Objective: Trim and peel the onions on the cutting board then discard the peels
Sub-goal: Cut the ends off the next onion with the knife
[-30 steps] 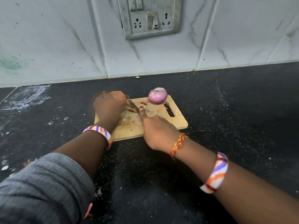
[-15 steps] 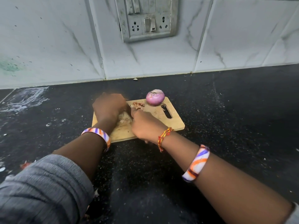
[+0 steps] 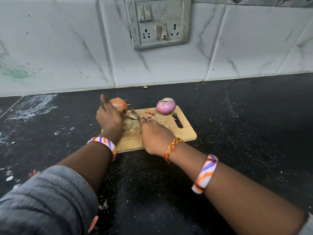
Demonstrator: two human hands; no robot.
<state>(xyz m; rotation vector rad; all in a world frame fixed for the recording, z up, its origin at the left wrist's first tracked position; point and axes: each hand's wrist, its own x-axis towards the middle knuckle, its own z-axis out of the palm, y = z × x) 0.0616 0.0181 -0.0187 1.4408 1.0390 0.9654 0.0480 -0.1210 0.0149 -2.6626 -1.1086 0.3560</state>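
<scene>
Right hand (image 3: pixel 156 137) drawn back gripping knife (image 3: pixel 134 114), left hand (image 3: pixel 108 118) holding unpeeled onion (image 3: pixel 119 106)

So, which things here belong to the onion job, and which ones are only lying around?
For the job:
- unpeeled onion, held by the left hand
- knife, held by the right hand
- peeled onion
- peel scraps
- cutting board

Only lying around:
- switch and socket panel on the wall
- crumbs and smears on the black counter
</scene>
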